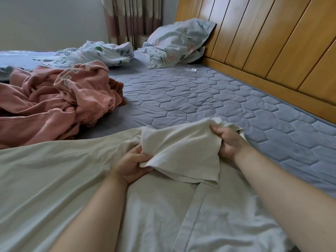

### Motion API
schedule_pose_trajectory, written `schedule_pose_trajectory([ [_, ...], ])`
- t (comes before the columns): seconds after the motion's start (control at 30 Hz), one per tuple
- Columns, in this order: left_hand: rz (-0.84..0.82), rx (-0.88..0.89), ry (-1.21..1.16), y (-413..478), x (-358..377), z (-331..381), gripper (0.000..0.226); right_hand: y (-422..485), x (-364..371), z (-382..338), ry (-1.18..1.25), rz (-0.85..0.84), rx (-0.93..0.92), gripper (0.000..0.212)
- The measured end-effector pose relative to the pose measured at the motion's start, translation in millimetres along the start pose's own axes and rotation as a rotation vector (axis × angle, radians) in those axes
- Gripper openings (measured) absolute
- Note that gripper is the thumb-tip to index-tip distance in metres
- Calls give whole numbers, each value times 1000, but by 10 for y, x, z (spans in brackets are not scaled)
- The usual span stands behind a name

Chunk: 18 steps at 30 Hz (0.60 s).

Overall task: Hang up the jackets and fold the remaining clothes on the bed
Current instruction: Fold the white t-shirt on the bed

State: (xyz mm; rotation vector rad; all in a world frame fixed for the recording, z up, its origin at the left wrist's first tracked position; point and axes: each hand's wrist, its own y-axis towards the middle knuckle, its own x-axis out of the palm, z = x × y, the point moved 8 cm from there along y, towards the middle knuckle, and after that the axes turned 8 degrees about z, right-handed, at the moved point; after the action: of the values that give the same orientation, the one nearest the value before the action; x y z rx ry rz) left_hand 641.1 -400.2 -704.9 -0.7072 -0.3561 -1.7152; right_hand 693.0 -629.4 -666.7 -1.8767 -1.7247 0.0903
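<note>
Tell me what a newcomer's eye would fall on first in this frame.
First, the left hand and right hand in the foreground, both gripping a bunched fold of the cream garment that covers the near part of the blue quilted mattress. Next, the crumpled pink garment at left, then the floral pillow leaning against the wooden headboard.

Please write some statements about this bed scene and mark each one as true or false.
1. The left hand and the right hand both grip the cream garment. True.
2. The pink garment is neatly folded. False: it lies crumpled.
3. The pillow leans against the wooden headboard. True.
4. The pink garment lies on the pillow. False: it lies on the mattress, apart from the pillow.
</note>
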Motion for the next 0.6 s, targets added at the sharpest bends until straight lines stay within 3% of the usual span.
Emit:
schedule_pose_trajectory([
  [0.07, -46, -6, 29, -106, 154, 2, 36, -37, -80, 59, -173, 52, -29, 20],
  [0.13, 102, 18, 14, -130, 132, 20, 13, -44, -226, 10, -554, 204, -177, 13],
  [0.23, 467, 286, -17, -157, -144, 184, 41, -195, -315, -356, -913, 516, -557, 24],
  [0.3, 811, 618, 330, -338, -348, 400, 47, -279, -236, -546, -1027, 619, -757, 15],
  [0.37, 992, 941, 775, -547, -186, 632, 36, -268, -113, -639, -1083, 608, -893, 12],
  [0.47, 829, 1188, 1039, -539, 118, 763, 29, -139, 96, -644, -1290, 469, -975, 27],
  [0.5, 757, 1144, 1093, -470, 167, 770, 31, -79, 141, -620, -1355, 410, -951, 30],
  [0.6, 659, 782, 1173, -139, 42, 710, 26, 124, 107, -511, -1444, 288, -748, 37],
])
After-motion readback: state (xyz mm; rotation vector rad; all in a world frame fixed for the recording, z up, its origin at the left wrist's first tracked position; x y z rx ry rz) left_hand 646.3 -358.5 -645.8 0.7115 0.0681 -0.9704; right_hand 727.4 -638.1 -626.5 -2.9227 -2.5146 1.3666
